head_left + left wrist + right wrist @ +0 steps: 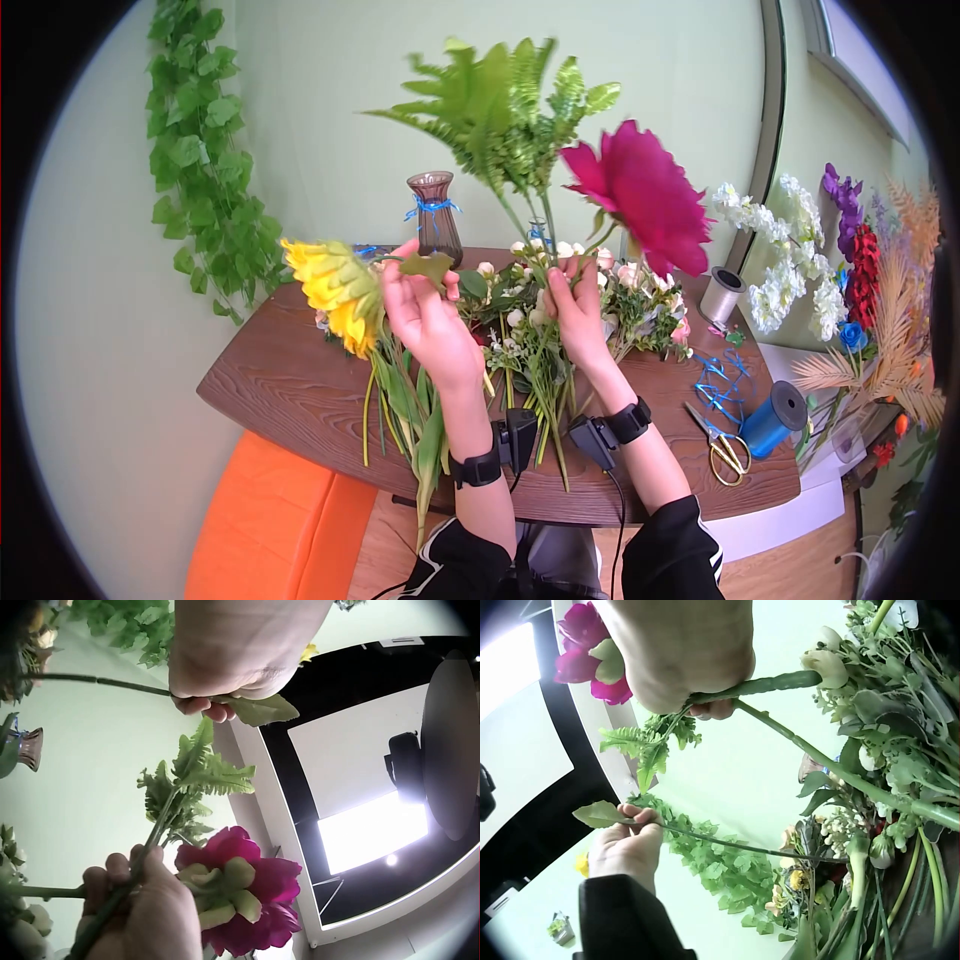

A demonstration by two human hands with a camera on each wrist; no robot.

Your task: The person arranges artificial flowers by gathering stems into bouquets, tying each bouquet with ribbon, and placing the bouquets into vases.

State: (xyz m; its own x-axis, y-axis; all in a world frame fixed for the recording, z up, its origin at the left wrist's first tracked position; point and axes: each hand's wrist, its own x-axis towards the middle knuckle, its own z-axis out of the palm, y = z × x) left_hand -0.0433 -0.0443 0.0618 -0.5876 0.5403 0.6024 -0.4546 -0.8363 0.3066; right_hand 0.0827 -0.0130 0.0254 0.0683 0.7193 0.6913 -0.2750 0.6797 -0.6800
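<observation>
At frame centre, the right hand (580, 315) pinches stems of green artificial fern (490, 110) and a large magenta flower (648, 200). Left of it, the left hand (438, 330) pinches a thin leafy stem (135, 686) beside a yellow sunflower (340, 290). Gathering appears partial; the sunflower is separate.

No readable text — no labels, brands, numbers or signs

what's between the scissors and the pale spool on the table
A loose tangle of blue ribbon lies between the scissors and the pale spool, with small green bits nearer the spool; the head view shows it.
</observation>
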